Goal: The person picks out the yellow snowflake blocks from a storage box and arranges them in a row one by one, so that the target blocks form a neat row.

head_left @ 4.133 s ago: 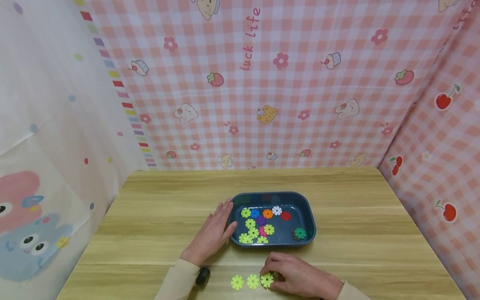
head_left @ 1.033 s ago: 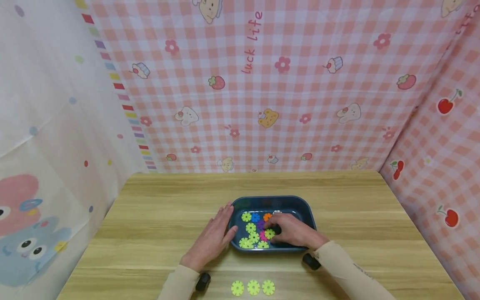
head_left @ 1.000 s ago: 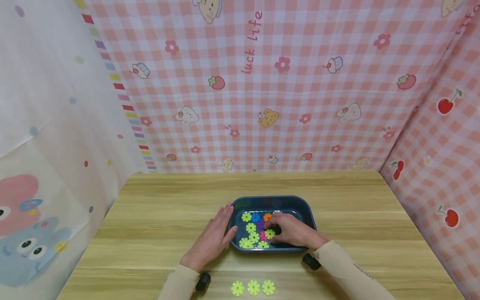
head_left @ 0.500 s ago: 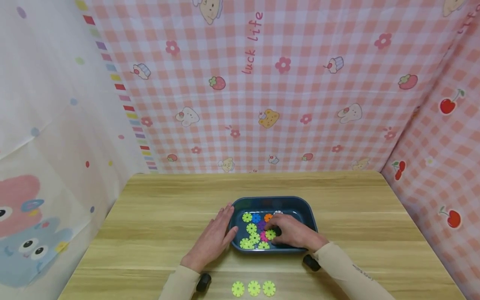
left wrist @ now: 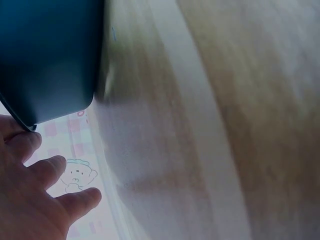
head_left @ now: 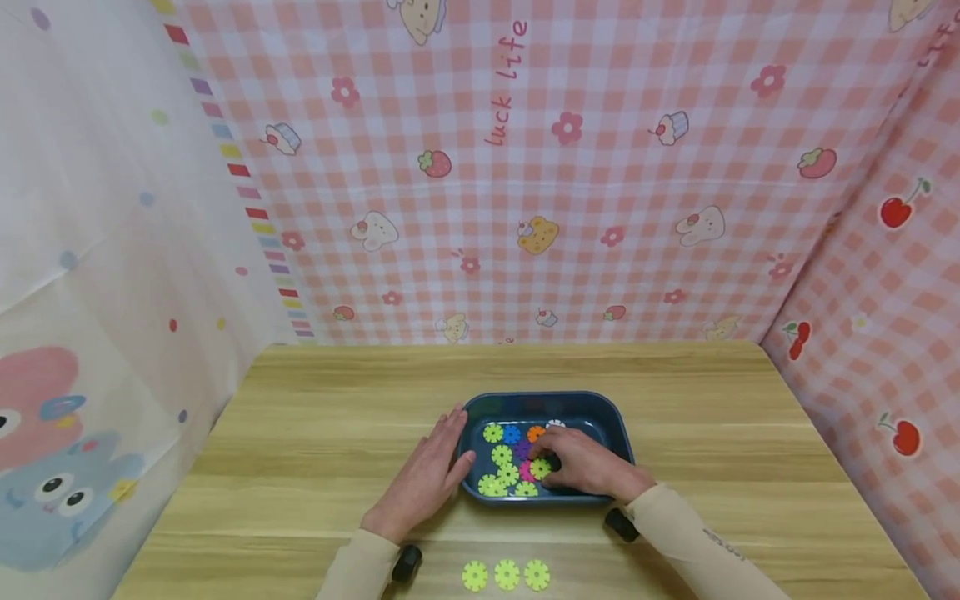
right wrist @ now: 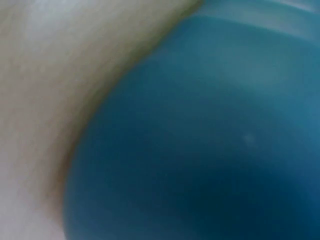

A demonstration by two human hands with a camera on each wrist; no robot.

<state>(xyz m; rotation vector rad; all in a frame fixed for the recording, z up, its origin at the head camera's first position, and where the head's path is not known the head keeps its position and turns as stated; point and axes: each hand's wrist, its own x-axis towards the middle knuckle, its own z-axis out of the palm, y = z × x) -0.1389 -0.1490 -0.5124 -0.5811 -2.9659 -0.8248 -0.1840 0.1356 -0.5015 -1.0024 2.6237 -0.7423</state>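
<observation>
A dark blue tray (head_left: 592, 406) holds several notched plastic building discs, mostly yellow-green. My left hand (head_left: 422, 477) rests along its left rim with straight fingers, the thumb over the edge; in the left wrist view those fingers spread beside the tray's corner. Reaching inside the tray, my right hand (head_left: 585, 461) has thumb and index finger curled about a yellow-green disc (head_left: 539, 469) that overlaps a pink disc (head_left: 527, 472). A purple disc (head_left: 521, 450) lies just beyond the index fingertip. In the right wrist view only the blurred tray wall (right wrist: 200, 125) and skin show.
Three yellow-green discs (head_left: 506, 575) lie in a row on the wooden table (head_left: 337, 400), in front of the tray. Blue (head_left: 511, 434), orange (head_left: 536, 434) and white (head_left: 555, 426) discs sit toward the tray's back. Patterned cloth (head_left: 480, 192) hangs behind and at both sides.
My right hand has gone from the third disc in the row, now lying free, into the tray. Over the last second it stays at the yellow-green disc. My left hand keeps its place.
</observation>
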